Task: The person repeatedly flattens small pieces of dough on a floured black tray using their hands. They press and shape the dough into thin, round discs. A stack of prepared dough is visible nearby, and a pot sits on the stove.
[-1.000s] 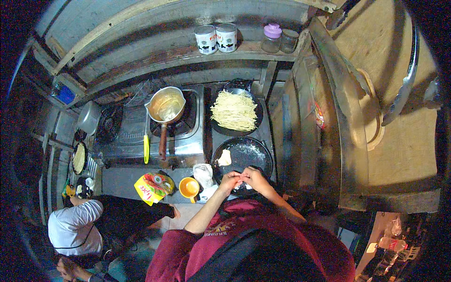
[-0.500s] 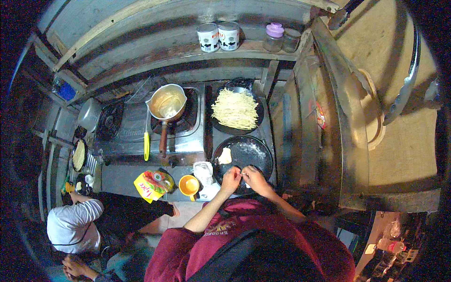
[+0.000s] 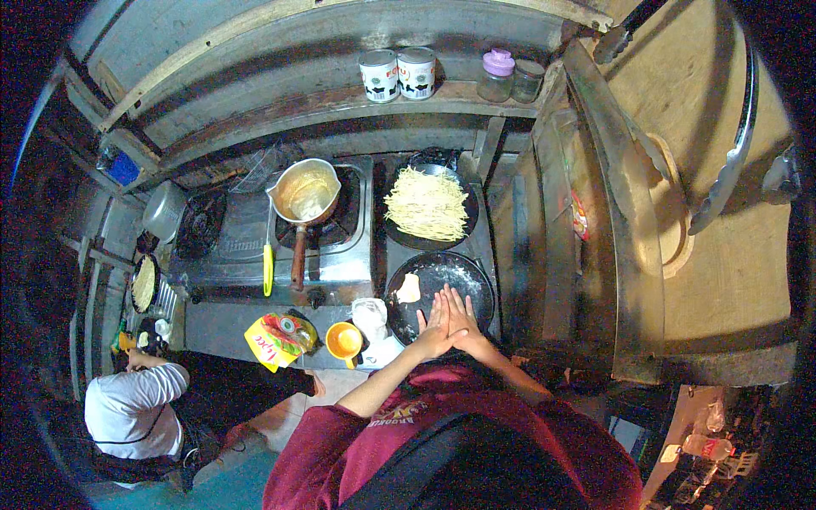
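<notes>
Over the near side of a round black tray [image 3: 459, 270] dusted with white flour, my two hands meet palm to palm. My left hand [image 3: 436, 330] has its fingers stretched out and its thumb apart. My right hand [image 3: 464, 318] lies flat against it, fingers straight as well. Anything between the palms is hidden. A flat, pale piece of dough [image 3: 408, 288] rests on the tray, left of my fingertips. Beyond it, a second dark round tray [image 3: 399, 235] bears a heap of thin, pale yellow dough strips [image 3: 427, 202].
Left of the trays stands a gas stove [image 3: 229, 270] with a brown-handled saucepan [image 3: 303, 200] and a green-handled utensil [image 3: 269, 269]. An orange cup [image 3: 343, 341], white bag [image 3: 369, 318] and yellow packet [image 3: 276, 338] sit nearby. Another person [image 3: 136, 408] crouches at left. Cans [image 3: 397, 75] line the shelf.
My hands have gone from pinching something small and pale with their fingertips to lying flat against each other, fingers extended. The person at left has shifted an arm.
</notes>
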A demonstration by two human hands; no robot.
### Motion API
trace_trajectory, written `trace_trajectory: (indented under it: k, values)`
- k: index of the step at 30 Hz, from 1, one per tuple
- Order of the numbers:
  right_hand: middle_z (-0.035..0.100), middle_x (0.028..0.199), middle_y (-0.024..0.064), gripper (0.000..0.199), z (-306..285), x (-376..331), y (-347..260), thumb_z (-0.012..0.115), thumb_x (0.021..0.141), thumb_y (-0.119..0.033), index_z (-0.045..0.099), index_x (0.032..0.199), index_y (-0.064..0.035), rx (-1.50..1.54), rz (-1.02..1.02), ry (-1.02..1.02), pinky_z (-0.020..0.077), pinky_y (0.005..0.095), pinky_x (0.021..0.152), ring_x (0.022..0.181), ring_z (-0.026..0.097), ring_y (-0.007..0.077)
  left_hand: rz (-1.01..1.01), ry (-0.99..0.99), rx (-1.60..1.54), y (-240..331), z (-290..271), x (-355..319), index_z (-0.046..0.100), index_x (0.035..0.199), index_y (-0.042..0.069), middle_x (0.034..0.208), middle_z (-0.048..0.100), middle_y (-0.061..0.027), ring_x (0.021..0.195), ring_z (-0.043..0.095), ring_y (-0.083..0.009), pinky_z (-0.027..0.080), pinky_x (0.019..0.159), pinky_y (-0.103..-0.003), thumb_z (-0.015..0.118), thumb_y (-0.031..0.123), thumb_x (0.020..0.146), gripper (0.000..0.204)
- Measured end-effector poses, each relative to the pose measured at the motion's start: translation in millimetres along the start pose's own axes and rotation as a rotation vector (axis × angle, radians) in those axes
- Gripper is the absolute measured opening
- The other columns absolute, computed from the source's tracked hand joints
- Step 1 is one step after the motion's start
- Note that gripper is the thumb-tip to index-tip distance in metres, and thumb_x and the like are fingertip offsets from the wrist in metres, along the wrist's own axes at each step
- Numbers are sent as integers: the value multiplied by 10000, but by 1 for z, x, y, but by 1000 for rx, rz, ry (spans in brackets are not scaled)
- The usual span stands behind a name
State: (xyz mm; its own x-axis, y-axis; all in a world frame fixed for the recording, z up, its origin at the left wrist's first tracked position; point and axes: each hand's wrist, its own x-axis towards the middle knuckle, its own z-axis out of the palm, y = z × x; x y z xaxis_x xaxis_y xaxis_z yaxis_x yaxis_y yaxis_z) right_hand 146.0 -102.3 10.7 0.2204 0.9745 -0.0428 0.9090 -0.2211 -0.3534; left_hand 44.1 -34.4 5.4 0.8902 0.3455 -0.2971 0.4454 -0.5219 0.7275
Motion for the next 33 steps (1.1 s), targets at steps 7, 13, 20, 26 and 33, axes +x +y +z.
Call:
trace_trajectory:
  k: [7, 13, 20, 26, 33]
  values:
    - [48, 1453, 187, 693, -1, -13, 0, 435, 813, -322, 184, 1371, 3, -49, -3, -152, 108, 576, 1028, 1335, 77, 363, -49, -149, 72, 0, -7, -17, -131, 1361, -11, 1448, -74, -199, 1343, -97, -315, -102, 1005, -566, 294, 749, 741, 1069]
    - [60, 1459, 157, 659, 10, -1, 7, 418, 824, -273, 179, 1374, -1, -66, 22, -82, 142, 563, 1031, 1338, 102, 333, -75, -92, 177, 2, -11, -7, -94, 1369, -12, 1455, -65, -181, 1344, -76, -327, -80, 1002, -592, 317, 752, 727, 1079]
    - [74, 1461, 146, 630, -1, -2, 2, 403, 826, -246, 196, 1368, 0, -48, 50, -115, 103, 554, 1043, 1341, 107, 318, -58, -67, 153, -3, -10, -14, -18, 1365, -57, 1425, -75, -262, 1334, -89, -359, -32, 1032, -554, 302, 767, 717, 1097]
    - [73, 1461, 146, 616, 13, -9, 8, 400, 834, -283, 233, 1356, -1, -151, 21, -89, 98, 555, 1041, 1338, 108, 327, -46, 36, 251, 4, -4, -11, -10, 1358, -78, 1425, -70, -266, 1325, -103, -386, -30, 1018, -578, 358, 738, 722, 1098]
    - [23, 1464, 153, 686, 15, 1, 6, 424, 823, -338, 177, 1384, -32, -61, 71, -110, 76, 573, 1034, 1344, 58, 334, 13, 13, -41, -1, 8, -7, -111, 1359, -35, 1436, -80, -238, 1331, -100, -369, -79, 996, -592, 347, 677, 781, 1024]
